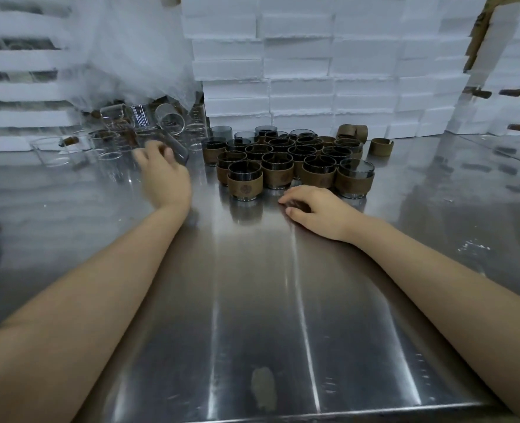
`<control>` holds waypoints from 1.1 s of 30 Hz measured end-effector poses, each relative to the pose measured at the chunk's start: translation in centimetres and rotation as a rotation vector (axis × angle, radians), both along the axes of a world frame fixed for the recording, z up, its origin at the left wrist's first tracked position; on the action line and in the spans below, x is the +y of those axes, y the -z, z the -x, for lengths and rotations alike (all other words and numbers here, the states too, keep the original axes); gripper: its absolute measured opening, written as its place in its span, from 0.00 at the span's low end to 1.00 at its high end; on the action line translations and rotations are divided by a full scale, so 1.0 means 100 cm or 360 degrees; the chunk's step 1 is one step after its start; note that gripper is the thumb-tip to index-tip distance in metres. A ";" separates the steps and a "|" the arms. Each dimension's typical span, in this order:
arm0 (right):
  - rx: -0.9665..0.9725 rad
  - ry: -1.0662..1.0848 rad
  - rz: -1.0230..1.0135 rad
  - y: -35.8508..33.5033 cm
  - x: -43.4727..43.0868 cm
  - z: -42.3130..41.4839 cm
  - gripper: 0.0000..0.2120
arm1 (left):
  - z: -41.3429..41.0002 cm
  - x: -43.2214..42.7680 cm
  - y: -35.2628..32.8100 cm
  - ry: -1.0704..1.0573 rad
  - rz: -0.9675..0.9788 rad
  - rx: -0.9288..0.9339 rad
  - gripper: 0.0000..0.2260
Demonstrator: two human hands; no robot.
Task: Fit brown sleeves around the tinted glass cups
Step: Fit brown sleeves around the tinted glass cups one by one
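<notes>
The left hand [161, 169] is stretched forward and blurred. Just past its fingertips lies a tinted cup [177, 152], tilted on its side. The fingers seem to touch it, but I cannot tell if they grip it. The right hand [316, 209] rests on the steel table [252, 300] with the fingers loosely curled and it holds nothing.

Directly in front of the right hand stand the sleeved cups [283, 160], packed close together. Behind them, further from this hand, are a few bare tinted cups [221, 131]. The loose sleeves [352, 132] lie beyond and to the outer side. Clear glasses [109, 145] are scattered beyond and to the outer side of the left hand, and white boxes [313, 71] are stacked behind everything.

I judge the cup to be thin, smooth and easy to break, probably slippery on this table. It is better to take it around the wall, not at the rim. The sleeve looks stiff but bendable, like a band, and light.

Each sleeve has a round mark [245, 189] pressed on the front. No writing can be read.
</notes>
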State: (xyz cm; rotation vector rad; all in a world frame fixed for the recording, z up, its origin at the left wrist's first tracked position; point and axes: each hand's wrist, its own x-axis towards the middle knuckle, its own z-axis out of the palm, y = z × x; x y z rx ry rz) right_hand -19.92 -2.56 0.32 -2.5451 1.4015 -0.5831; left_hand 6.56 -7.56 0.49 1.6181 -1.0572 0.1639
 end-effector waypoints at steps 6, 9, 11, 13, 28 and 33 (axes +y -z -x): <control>-0.0270 0.0043 -0.0074 0.002 -0.001 0.004 0.30 | 0.044 0.033 -0.016 0.0443 0.0616 -0.0307 0.10; -0.0686 0.0010 -0.0111 -0.001 0.002 0.002 0.41 | 0.084 0.052 -0.008 0.0846 0.0663 -0.0819 0.09; -0.0929 0.0047 -0.0018 -0.002 0.002 0.000 0.43 | 0.106 0.060 -0.001 0.1008 0.0646 -0.1164 0.08; -0.1087 0.0138 0.0097 -0.003 0.001 0.000 0.36 | 0.118 0.064 0.001 0.1092 0.0585 -0.1199 0.06; -0.1113 -0.0003 0.0079 -0.002 0.002 0.004 0.34 | 0.110 0.050 0.001 0.1980 -0.0279 0.0220 0.31; -0.1205 -0.0007 -0.0104 0.000 -0.003 0.005 0.35 | 0.109 0.051 -0.003 0.1977 -0.0281 0.0218 0.27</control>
